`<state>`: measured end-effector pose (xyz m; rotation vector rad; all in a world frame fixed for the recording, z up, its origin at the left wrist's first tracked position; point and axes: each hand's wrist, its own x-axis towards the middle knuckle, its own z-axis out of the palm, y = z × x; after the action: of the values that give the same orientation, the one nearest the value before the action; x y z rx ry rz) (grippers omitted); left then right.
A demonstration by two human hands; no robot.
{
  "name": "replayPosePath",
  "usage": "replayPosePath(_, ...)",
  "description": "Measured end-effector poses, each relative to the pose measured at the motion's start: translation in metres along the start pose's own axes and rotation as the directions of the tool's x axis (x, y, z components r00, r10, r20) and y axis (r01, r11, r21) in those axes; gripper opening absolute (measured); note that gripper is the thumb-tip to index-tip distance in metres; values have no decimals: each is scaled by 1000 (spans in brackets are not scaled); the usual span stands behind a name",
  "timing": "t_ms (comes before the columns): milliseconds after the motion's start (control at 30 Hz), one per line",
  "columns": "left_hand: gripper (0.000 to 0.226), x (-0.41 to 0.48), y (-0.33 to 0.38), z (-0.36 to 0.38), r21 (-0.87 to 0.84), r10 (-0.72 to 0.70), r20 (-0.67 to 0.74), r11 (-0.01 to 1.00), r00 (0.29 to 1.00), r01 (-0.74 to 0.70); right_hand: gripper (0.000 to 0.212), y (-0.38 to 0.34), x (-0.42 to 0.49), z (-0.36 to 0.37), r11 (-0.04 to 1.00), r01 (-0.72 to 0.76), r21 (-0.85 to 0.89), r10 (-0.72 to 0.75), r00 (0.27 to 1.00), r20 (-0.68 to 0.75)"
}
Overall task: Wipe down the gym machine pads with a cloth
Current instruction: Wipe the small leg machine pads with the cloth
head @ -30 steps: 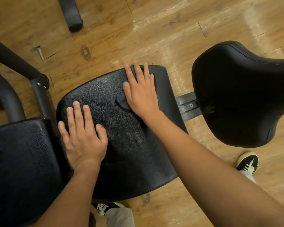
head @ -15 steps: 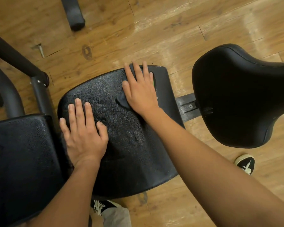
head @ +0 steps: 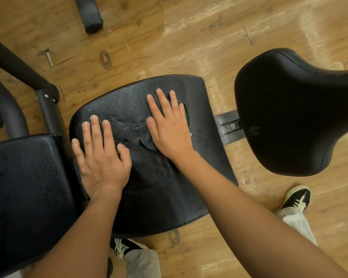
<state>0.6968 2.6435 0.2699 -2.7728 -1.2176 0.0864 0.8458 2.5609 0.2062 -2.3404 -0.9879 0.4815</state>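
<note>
- Grey cloth (head: 148,142), dark and crumpled, is pinned under the right hand (head: 169,129). Palm and straight fingers press it flat with no pinch. Only one corner and a green sliver (head: 185,115) by the little finger show.
- Cloth lies on the black pebbled-vinyl middle pad (head: 159,187), right of its centre.
- Change: over the last second the right hand has dragged the cloth back from the pad's far edge toward the person. Reads as a pull stroke.
- Left hand (head: 101,157) is flat, fingers spread, holding nothing, braced on the same pad's left part. It hasn't shifted.
- Judgement: far strip likely covered, near half still to do.
- Square black textured pad (head: 24,187) at left and smooth black saddle-shaped seat (head: 289,117) at right: no hand on either, can't tell if wiped.
- Containers: none in view.
</note>
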Motion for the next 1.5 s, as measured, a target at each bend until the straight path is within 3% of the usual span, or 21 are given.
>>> replayPosePath(167,68,1,1,-1,1,1,0,1000,1000,-1,58,-2,37,-3,1000,-18,14,18,1000,6)
replayPosePath(433,67,-1,2,-3,-11,-3,6,1000,1000,3,58,-1,-71,1,1000,-9,4,9,998,62)
replayPosePath(733,68,1,1,-4,-8,-6,1,1000,1000,6,58,-1,6,-5,998,-54,27,53,998,31)
replayPosePath(1000,67,1,2,-2,-21,-6,-19,1000,1000,5,57,11,-96,-4,1000,-8,-4,8,994,110)
replayPosePath(1267,67,-1,-1,-1,11,10,0,1000,1000,-10,57,3,-46,-5,997,-80,14,78,993,86)
replayPosePath(1500,67,0,2,-2,-4,1,-11,1000,1000,-1,56,8,-126,-3,999,-29,-39,34,989,144)
